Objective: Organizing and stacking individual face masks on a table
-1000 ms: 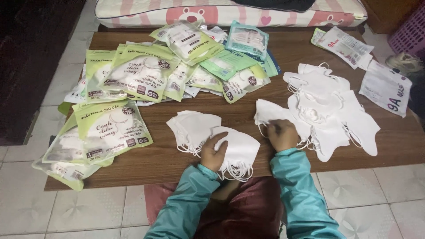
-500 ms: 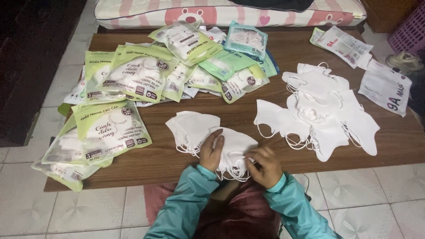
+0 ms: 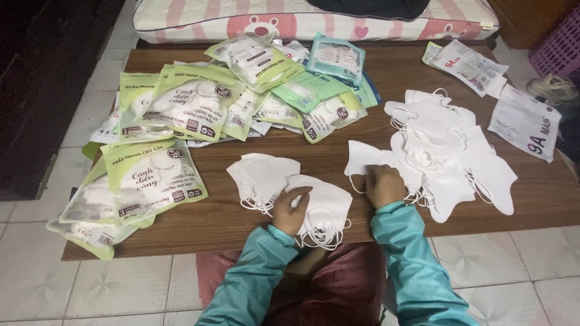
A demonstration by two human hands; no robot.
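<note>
Resting on a small stack of white face masks near the counter's front edge, your left hand lies flat with fingers spread, its grip open and merely pressing the top mask. Your right hand sits at the front of the larger loose pile of white masks toward the right edge, fingers curled onto one mask; whether that grip is closed, you cannot tell. Green mask packets cover the counter's left and back.
</note>
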